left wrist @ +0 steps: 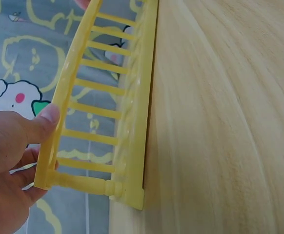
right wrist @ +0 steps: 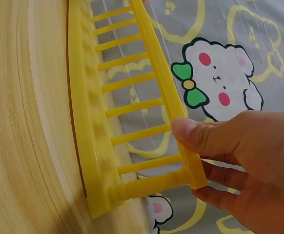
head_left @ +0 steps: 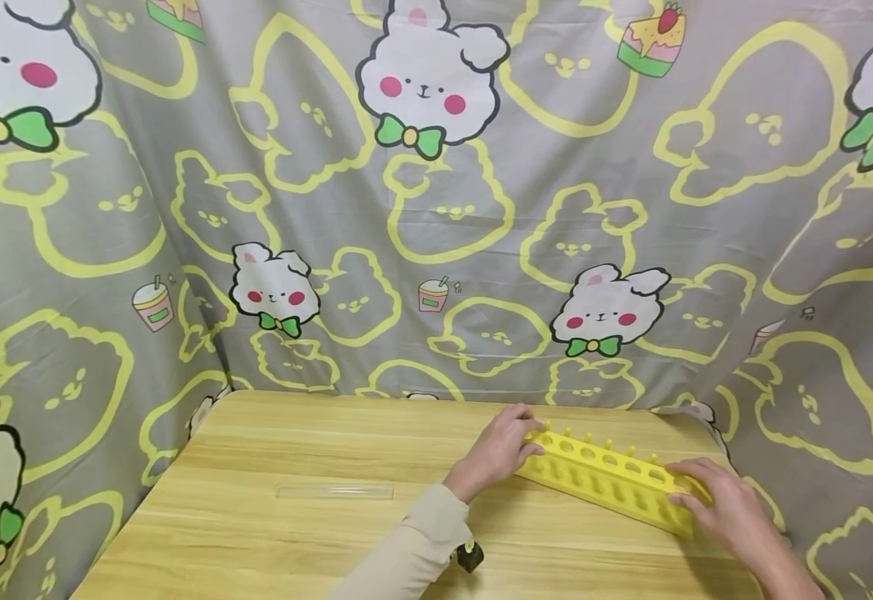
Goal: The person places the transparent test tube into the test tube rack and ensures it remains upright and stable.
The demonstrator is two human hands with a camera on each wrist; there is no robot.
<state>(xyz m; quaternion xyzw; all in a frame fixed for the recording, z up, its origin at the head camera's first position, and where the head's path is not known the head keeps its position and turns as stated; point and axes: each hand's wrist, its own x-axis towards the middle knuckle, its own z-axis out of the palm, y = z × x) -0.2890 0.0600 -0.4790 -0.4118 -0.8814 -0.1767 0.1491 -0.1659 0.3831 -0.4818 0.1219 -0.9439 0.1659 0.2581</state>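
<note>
A yellow plastic test tube rack (head_left: 605, 493) stands at the right part of the table, a row of round holes in its top plate and short pegs along the far side. My left hand (head_left: 496, 450) grips its left end, with the thumb on the near edge of the top plate. At the other end, my right hand (head_left: 729, 504) pinches the top plate the same way. Both wrist views show thumb and fingers on opposite sides of that plate, and the rack's base (left wrist: 141, 97) right at the tabletop. No tubes sit in the holes.
A clear glass test tube (head_left: 334, 492) lies sideways on the wooden table (head_left: 256, 550), left of my left forearm. A small black object (head_left: 470, 557) shows beside the left sleeve. Grey curtain (head_left: 459, 275) with rabbit prints hangs behind the table and along both sides.
</note>
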